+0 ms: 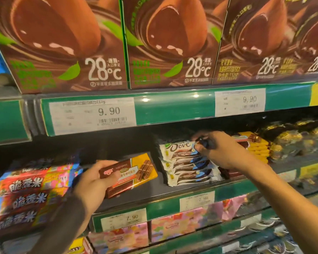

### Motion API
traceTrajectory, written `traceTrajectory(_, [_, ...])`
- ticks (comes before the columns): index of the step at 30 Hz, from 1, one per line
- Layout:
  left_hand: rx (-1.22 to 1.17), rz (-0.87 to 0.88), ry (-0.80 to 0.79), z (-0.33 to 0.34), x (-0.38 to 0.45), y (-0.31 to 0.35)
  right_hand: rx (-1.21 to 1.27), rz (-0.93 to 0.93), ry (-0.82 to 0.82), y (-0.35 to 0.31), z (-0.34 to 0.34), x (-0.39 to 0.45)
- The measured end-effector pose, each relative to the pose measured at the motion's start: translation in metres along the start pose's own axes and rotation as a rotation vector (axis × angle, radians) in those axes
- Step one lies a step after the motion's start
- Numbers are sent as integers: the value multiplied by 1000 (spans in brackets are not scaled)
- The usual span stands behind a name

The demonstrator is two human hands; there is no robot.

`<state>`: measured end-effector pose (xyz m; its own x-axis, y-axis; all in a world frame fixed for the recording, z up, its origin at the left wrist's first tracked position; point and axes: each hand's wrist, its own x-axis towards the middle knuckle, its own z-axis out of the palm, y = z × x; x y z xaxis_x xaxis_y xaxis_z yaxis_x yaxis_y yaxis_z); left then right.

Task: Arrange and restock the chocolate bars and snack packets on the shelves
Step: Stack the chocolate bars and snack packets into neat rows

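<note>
Here's the left hand (94, 182) out in front of the middle shelf (228, 186), fingers wrapped round a flat brown-and-gold wrapped chocolate bar (131, 174), thumb laid across its red logo end. It looks as if a second bar sits under the first, though the blur makes that hard to call. The bar hangs tilted over the bare dark gap just left of the stack of white-wrapped Dove chocolate bars (187, 164), not yet set down.

Over on the far side of that Dove stack, the right hand (220, 149) reaches in and pinches the top bar at its right end, fingers curled down on the wrapper. Further right of the Dove stack lies a pile of yellow-edged chocolate bars (255, 145), the same design as the one in the left hand by the look of it.

Now, the risks. The Dove stack is fanned, each bar stepped off the one below, so a tug on the top one could drag the lot sideways or slide a bar over the shelf lip. The left hand's grip is only on one end of a slick wrapper; if there are two bars, the lower one could slip out. And if the bar goes into the gap left of the Dove stack, it ends up apart from its matching pile, under what may be the wrong white price label (124, 219)
</note>
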<state>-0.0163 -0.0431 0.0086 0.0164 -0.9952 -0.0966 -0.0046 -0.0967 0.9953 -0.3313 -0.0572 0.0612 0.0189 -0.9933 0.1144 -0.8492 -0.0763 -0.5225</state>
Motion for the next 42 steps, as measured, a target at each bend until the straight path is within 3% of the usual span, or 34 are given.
traceTrajectory(5, [-72, 3, 37, 2, 9, -11, -243, -4, 19, 1, 15, -11])
traceTrajectory(8, [-110, 26, 33, 3, 13, -16, -539, -155, 216, 0, 20, -17])
traceTrajectory(15, [-99, 40, -1, -3, 14, -19, -513, -495, 242, 10, 38, -13])
traceTrajectory(28, [-88, 52, -36, -6, 7, -10, -416, -454, 250, 13, 49, -12])
traceTrajectory(30, [-80, 63, -68, -5, 3, -4, -347, -442, 268, 6, 47, -18])
traceTrajectory(34, [-73, 110, -148, 5, -5, 11, 149, -290, 238, -19, 34, -45])
traceTrajectory(37, [-92, 128, -219, 24, -13, 20, 391, -233, 144, -30, 23, -61])
traceTrajectory(42, [-76, 73, -339, 70, -28, 41, 520, -221, 111, -15, 7, -66])
